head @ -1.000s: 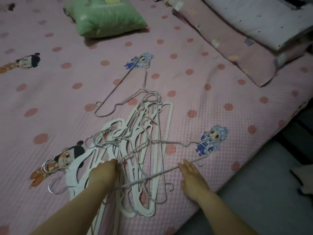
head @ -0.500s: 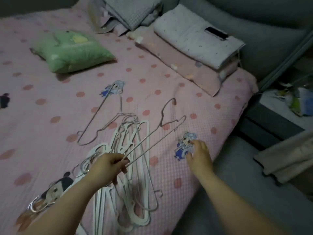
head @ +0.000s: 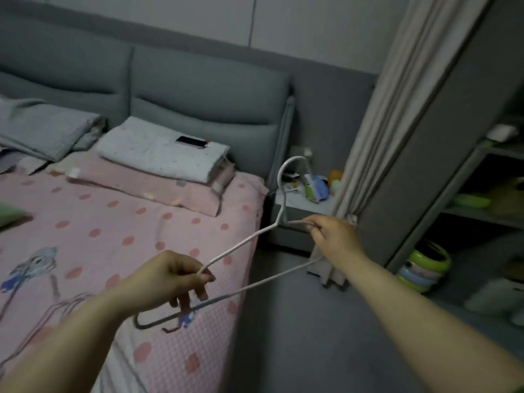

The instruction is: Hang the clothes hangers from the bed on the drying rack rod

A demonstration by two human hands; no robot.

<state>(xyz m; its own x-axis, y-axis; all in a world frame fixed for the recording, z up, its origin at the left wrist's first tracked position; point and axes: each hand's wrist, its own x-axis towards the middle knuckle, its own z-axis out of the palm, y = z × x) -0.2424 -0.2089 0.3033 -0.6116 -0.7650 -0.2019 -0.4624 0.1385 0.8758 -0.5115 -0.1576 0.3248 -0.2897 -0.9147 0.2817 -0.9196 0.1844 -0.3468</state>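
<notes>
Now you hold one hanger [head: 241,245] up over the edge of the bed [head: 141,222] — your left hand [head: 167,279] fingers curl round one end, your right hand [head: 334,239] fingers pinch it near the hook.

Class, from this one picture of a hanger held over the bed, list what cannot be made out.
1. Drying rack rod: nowhere in the head view.
2. hanger: its far corner is hidden behind the right hand; the left hand covers part of the near end.
3. Hangers on the bed: covered by the left forearm and cut off at the lower left edge, so they cannot be counted.
4. Bedside table items: blurred and too small to name.
</notes>
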